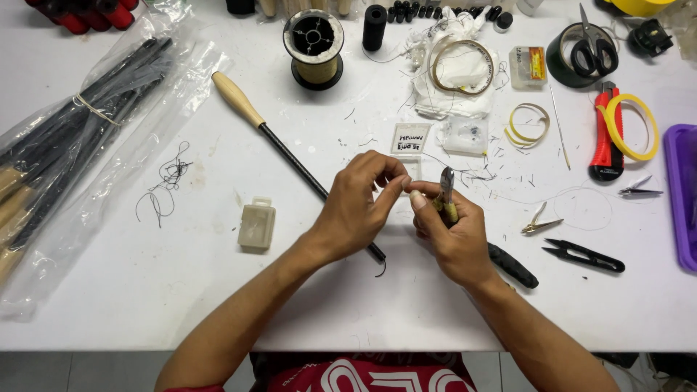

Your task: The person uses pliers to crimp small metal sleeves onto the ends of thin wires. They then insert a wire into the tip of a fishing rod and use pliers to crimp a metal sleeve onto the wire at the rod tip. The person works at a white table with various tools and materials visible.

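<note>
My left hand and my right hand meet at the middle of the white table. The right hand grips small pliers with yellow handles, jaws pointing up. The left hand's fingertips pinch something tiny beside the pliers' jaws; it is too small to make out. A thin black rod with a wooden handle lies diagonally across the table and passes under my left hand. A second black handle sticks out below my right hand.
A small closed plastic box sits to the left. A clear bag of black rods lies far left. A thread spool, cloth, red utility knife, yellow tape ring, black snips, clippers and scissors surround the hands.
</note>
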